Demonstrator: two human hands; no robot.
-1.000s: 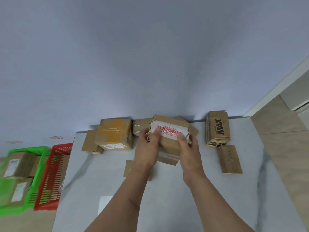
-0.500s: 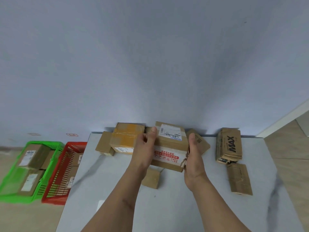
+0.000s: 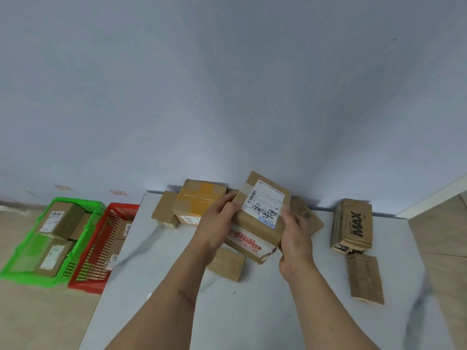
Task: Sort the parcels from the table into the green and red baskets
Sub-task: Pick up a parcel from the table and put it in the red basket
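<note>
A brown cardboard parcel with a white shipping label and red-printed tape is held above the white table. My left hand grips its left side and my right hand grips its right side; the label faces me. On the floor at the left stand the green basket and, beside it against the table, the red basket. Both contain cardboard parcels.
Other parcels lie on the table: a yellow-taped box, a small box left of it, a small box under my hands, a box behind my right hand, a "MAX" box and a flat pack at right. A wall rises behind.
Both hands have lifted the parcel off the pile and tilted it so its white label faces me; the view has shifted so the baskets show more fully.
</note>
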